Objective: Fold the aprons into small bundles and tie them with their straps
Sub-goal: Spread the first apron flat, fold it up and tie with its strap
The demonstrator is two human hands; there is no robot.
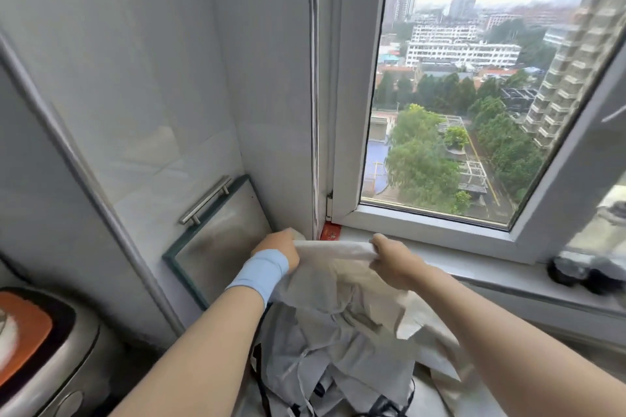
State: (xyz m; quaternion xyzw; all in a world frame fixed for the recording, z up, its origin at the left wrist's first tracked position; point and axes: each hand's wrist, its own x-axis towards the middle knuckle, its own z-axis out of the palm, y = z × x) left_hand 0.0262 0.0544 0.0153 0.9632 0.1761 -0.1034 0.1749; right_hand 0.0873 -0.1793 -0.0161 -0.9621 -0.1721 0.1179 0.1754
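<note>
I see my left hand (279, 247) and right hand (389, 256) each pinching the apron's (338, 278) top edge, which runs sideways between them; the rest hangs down.

Pale counter (430, 396), aprons (321, 349) heaped on it, glass panel (220, 244) leaning

We find no legible text, number or brand. Small red slip (329, 234) at foot of window frame (342, 145), just beyond pale apron (338, 267), bears faint marks, too blurred for us to read. Orange-topped appliance (30, 332) at lower left shows pale patch at lid edge; we cannot tell whether print.
</note>
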